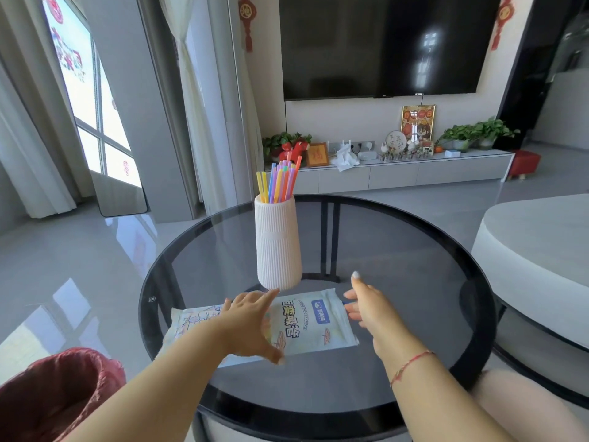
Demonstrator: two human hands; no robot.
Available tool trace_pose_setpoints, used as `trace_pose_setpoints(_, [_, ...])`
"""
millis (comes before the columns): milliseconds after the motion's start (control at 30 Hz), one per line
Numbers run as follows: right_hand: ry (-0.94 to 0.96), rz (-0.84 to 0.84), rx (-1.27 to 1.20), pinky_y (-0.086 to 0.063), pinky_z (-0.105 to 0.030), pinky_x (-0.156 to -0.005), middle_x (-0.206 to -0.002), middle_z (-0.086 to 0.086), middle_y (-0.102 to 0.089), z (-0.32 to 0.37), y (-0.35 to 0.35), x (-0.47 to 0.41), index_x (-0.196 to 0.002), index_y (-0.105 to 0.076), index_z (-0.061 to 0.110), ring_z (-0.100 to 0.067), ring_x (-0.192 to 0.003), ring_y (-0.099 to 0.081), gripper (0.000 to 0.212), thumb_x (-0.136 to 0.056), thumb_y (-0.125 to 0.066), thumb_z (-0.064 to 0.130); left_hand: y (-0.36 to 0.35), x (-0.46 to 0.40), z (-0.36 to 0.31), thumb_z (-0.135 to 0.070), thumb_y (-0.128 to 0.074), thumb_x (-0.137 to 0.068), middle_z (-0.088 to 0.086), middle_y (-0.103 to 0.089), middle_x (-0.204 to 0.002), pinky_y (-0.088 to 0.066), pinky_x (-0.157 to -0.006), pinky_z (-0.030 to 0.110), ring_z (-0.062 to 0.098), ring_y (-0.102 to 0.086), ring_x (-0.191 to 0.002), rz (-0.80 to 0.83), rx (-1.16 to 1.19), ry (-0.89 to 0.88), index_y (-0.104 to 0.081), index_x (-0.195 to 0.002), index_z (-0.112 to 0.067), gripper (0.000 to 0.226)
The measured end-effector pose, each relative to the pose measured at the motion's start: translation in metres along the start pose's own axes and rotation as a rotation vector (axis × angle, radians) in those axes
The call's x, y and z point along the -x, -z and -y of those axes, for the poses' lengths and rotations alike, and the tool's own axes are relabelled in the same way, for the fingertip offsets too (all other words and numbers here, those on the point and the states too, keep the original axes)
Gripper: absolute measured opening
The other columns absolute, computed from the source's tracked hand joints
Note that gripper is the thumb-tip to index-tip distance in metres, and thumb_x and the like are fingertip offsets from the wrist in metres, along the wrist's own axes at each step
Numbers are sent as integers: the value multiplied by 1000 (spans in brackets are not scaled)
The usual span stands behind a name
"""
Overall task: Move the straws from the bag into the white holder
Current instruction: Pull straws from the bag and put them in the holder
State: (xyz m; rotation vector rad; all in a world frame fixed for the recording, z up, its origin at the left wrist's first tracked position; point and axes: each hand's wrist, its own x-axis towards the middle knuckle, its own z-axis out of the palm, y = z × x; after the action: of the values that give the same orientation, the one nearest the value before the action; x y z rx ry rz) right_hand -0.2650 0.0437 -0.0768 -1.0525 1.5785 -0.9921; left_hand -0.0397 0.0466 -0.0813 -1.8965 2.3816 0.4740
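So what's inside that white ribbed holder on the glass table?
A bunch of colored straws stands in the white holder, their tops sticking out: yellow, blue, orange, pink, purple. Their lower parts are hidden by the holder's opaque wall, so anything else inside cannot be seen.

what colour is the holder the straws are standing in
White, with fine vertical ribs; the holder shows clearly in the head view.

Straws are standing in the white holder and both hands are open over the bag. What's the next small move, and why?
Probably press the left hand onto the bag and feel for leftovers with the right hand. The straws already stand in the white holder, the bag lies flat, and both hands are empty, though something blue shows at its right edge.
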Motion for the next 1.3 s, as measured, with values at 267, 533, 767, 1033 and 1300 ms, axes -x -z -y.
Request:
trace_pose_setpoints(267, [122, -22, -157, -44, -28, -62, -81, -5, -68, 18, -2, 10, -89, -61, 10, -17, -74, -62, 45, -97, -36, 47, 5, 2, 3, -71, -74, -55, -7, -35, -140, -21, -112, 43, 22, -27, -130, -135, -50, -45, -2, -149, -42, 122])
trace_pose_setpoints(533, [399, -551, -288, -40, -36, -65, -70, -16, -46, 29, 24, -1, -80, -49, -5, -27, -69, -44, 47, -89, -42, 40, 18, 12, 9, -62, -69, -60, -8, -46, -117, -43, -95, 31, 17, -49, -103, -292, -9, -102, -9, -145, -48, 106])
trace_pose_setpoints(767, [129, -279, -483, -45, -41, -96, -131, -20, -54, 28, 18, -19, -128, -50, 1, -31, -110, -58, 51, -100, -31, 41, 37, 26, 0, -65, -70, -63, -10, -46, -119, -40, -95, 31, 15, -46, -105, -295, -156, -151, -1, -145, -48, 108])
trace_pose_setpoints(1033, [-102, 101, -519, -52, -34, -67, -89, -7, -69, 6, -34, 10, -98, -66, 12, -24, -80, -65, 52, -98, -30, 51, 95, 34, -29, -66, -69, -63, 2, -40, -136, -26, -109, 60, 25, -38, -126, -267, -761, -207, 10, -148, -38, 119])
trace_pose_setpoints(1300, [-64, 54, -516, -50, -31, -61, -72, -9, -66, 1, -32, 13, -81, -61, 10, -27, -65, -63, 43, -99, -36, 41, 100, 38, -40, -66, -68, -64, 4, -39, -135, -19, -110, 63, 27, -38, -125, -263, -864, -231, 12, -148, -37, 119])
